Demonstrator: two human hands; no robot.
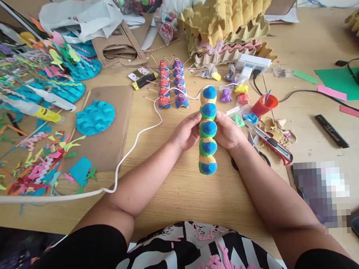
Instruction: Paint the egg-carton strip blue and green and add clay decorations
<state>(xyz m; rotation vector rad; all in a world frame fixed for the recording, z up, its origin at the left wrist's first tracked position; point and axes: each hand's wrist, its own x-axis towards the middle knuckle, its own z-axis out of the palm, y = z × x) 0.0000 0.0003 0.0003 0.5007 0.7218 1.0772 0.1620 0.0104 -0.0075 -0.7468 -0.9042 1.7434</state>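
A strip of egg-carton bumps (207,129), coated in blue and green with some yellowish parts bare, is held upright above the table (173,183). My left hand (189,132) grips its left side and my right hand (230,130) its right side, both near the upper half. Beyond my left hand stand two similar strips, one red and blue (164,85), one purple and blue (179,84), with pins sticking out. Small bags of colored clay, one purple (225,95), one blue (250,118), lie past my right hand.
Scissors (252,140), a red cutter (273,143), an orange cup (264,106) and a black marker (331,131) lie right. A white cable (137,138) crosses left, by brown cardboard (108,154) and paper scraps (42,165). Egg trays (224,23) and a power strip (254,62) stand behind.
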